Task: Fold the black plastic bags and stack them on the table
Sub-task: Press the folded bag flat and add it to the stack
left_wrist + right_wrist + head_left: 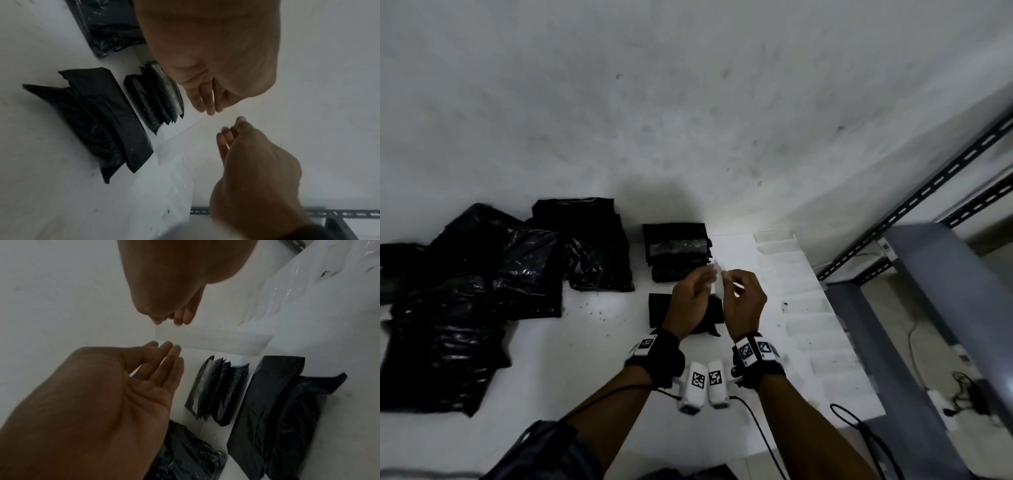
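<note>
Both my hands hover above a folded black bag (657, 311) (107, 116) (273, 402) lying on the white table (585, 359). My right hand (736, 284) (176, 319) pinches one end of a clear plastic strip (717, 284) (224, 120) (205, 340). The left hand (705, 277) (207, 107) (164, 350) has straight fingers at the strip's other end; no grip on it shows. Just beyond the hands sits a stack of folded black bags (676, 251) (156, 100) (216, 389). Loose unfolded black bags (465, 291) lie at the left.
Another crumpled black bag (592, 246) (107, 24) lies between the loose pile and the stack. A white sheet with rows of clear strips (804, 308) covers the table's right side. A slotted metal rack (928, 195) and cables (962, 394) are off the right edge.
</note>
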